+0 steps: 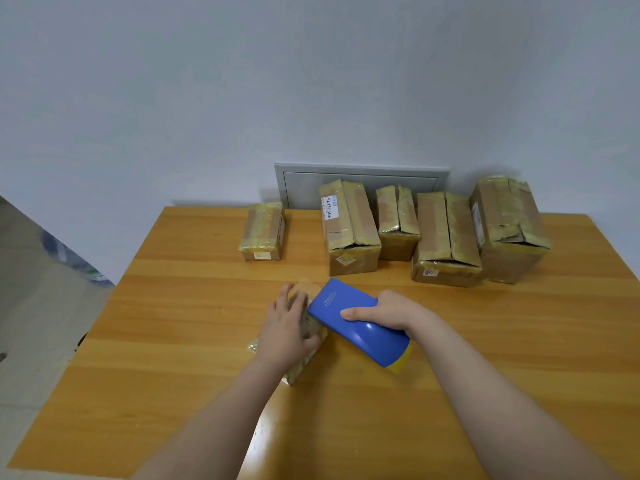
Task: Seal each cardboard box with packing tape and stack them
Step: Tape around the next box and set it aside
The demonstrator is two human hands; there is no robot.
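A small cardboard box point(304, 365) wrapped in yellowish tape lies in the middle of the wooden table point(173, 341). My left hand point(287, 329) rests on top of it, fingers spread, thumb curled round its right side. My right hand point(384, 311) grips a blue tape dispenser point(360, 325) whose front end meets the box's far right edge. A yellow part shows at the dispenser's near end. Most of the small box is hidden under my left hand.
Several taped cardboard boxes stand along the table's far edge: a small one point(262, 232) at left, then taller ones point(349, 226), point(397, 223), point(446, 239), point(509, 226) in a row. A grey wall panel point(301, 181) sits behind them. The floor lies at left.
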